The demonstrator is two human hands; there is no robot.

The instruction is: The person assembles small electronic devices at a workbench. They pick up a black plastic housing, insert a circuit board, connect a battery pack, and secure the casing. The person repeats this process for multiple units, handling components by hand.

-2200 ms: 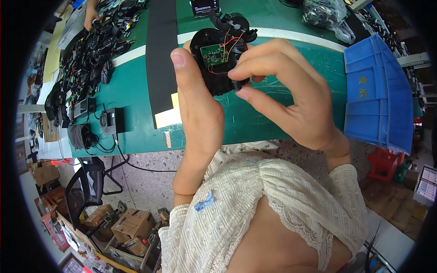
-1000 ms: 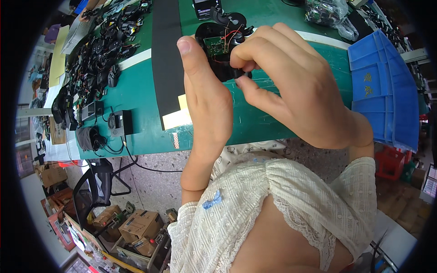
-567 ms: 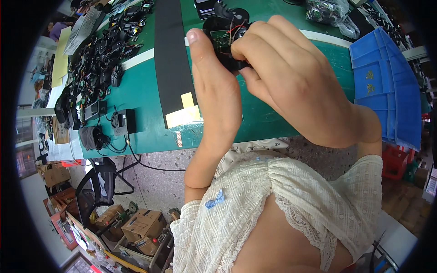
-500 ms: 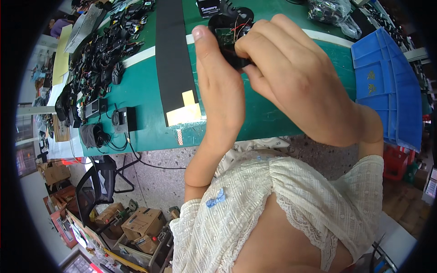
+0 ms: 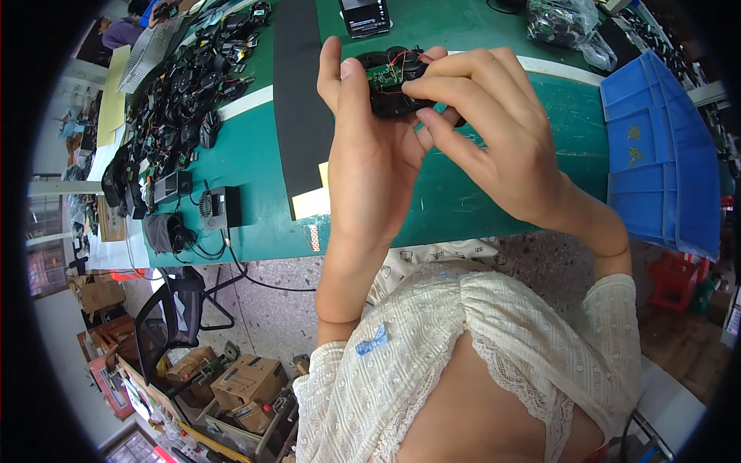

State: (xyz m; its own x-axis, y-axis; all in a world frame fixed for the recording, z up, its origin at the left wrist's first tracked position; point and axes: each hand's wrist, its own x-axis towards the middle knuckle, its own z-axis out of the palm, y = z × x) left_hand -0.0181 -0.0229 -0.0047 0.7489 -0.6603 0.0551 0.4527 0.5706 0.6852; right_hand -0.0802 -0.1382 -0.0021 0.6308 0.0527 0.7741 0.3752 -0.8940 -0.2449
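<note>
- The left hand point(image 5: 370, 147) grips a small black device shell point(image 5: 394, 89), held up above the green table point(image 5: 478, 208), its green circuit board point(image 5: 384, 75) and red wires showing
- The right hand point(image 5: 494, 139) pinches at the shell's near edge, fingertips curled in; what they grasp is hidden, perhaps a wire or clip
- This looks like mid-assembly fitting; the next move calls for a steady, fine pinch

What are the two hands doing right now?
Left hand: closed around a black device with its circuit board exposed.
Right hand: fingers curled onto the same device, pinching at its board.
</note>
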